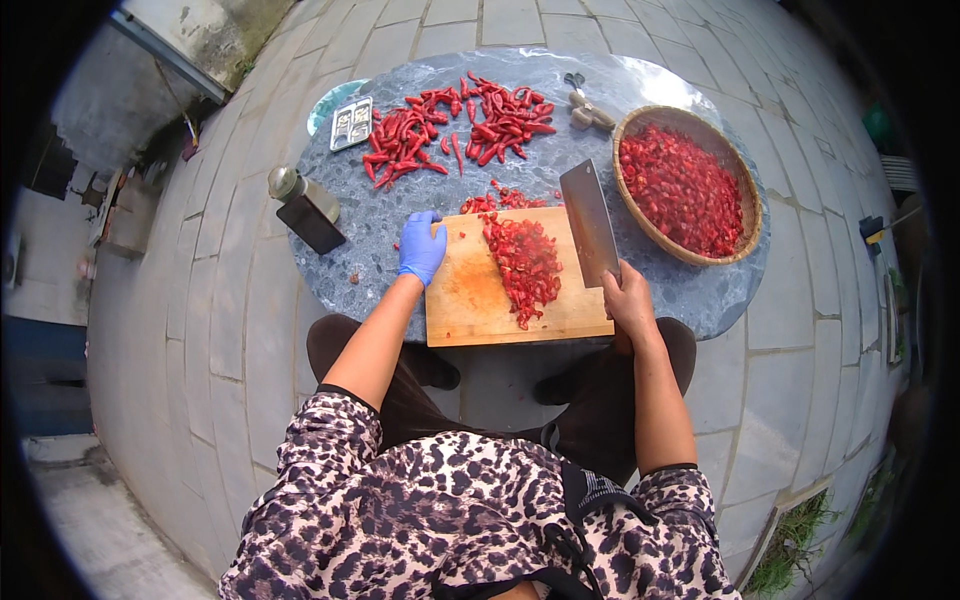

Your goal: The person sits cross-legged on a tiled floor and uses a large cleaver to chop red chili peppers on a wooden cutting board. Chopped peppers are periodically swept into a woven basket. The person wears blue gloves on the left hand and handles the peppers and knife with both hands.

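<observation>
My left hand (422, 246), in a blue disposable glove, is at the far left corner of a wooden cutting board (469, 322) and grips its edge. In my bare right hand (628, 300) is the handle of a cleaver (591, 225). Its broad blade is raised at the board's right side, pointing away from me, with reddish smears on it. Chopped red chillies (526, 266) form a long heap down the middle of the board. An orange stain marks the wood to their left. More cut pieces (504, 199) lie on the table just beyond the board's far edge.
The round stone-patterned table (375, 217) carries two piles of whole red chillies (405, 139). A wicker basket (626, 206) of chopped chillies stands right. Left are a metal compartment tray (351, 124), a glass jar (315, 195) and a phone (311, 225). Scissors (574, 81) lie at the back.
</observation>
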Tool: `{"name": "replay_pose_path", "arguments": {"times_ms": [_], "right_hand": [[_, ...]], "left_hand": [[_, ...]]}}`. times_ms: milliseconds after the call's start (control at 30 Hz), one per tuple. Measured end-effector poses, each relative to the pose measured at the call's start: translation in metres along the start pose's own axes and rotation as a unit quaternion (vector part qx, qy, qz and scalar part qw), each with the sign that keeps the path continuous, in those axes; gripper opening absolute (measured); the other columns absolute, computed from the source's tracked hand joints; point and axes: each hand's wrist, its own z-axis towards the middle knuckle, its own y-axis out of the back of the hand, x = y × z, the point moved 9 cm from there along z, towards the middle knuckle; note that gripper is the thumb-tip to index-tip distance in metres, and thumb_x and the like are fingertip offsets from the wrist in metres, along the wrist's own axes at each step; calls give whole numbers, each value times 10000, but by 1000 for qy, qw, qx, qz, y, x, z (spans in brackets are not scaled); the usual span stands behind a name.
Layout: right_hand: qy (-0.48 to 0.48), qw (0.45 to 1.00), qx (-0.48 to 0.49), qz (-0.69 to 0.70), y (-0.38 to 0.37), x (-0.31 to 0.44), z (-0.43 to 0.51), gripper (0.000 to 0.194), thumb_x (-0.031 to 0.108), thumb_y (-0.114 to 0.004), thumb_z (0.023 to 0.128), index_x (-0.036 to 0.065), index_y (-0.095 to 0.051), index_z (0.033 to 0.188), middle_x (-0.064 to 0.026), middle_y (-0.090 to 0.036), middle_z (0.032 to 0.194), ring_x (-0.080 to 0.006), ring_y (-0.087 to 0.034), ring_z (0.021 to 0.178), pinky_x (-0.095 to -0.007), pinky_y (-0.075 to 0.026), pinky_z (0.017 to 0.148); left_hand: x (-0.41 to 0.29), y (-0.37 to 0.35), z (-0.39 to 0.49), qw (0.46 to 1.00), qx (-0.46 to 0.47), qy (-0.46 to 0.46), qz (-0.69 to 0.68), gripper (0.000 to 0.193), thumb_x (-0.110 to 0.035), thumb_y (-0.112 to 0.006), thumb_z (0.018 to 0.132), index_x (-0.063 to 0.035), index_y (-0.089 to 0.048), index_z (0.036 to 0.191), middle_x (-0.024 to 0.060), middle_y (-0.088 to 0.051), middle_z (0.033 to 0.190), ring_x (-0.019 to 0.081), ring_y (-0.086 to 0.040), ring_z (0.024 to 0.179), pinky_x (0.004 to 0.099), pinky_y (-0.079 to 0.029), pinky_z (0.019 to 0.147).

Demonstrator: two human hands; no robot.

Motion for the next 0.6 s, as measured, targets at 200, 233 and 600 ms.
{"name": "replay_pose_path", "arguments": {"times_ms": [200,233,600], "right_hand": [[6,1000,3,-14,-8,6,8,206,184,-571,936,-21,-575,949,-89,-571,590,-163,-567,452,-328,-456,443],[4,1000,-2,-13,-8,6,9,204,182,-568,938,-21,-576,956,-87,-572,594,-158,-563,454,-327,-454,443],[-35,998,-23,45,0,-1,12,212,179,-559,947,-17,-589,1021,-78,-574,596,-143,-553,464,-323,-453,452]], "left_hand": [[0,-47,64,950,231,104,183,450,-317,-629,830,-11,-623,1161,248,-628,1180,404,-612,1095,454,-489,947],[1,-54,68,934,268,125,198,469,-318,-621,833,-7,-618,1184,262,-620,1204,412,-611,1106,454,-488,953],[-44,-129,101,936,333,49,106,380,-213,-504,886,77,-593,1116,333,-614,1117,456,-603,1063,466,-474,920]]}}
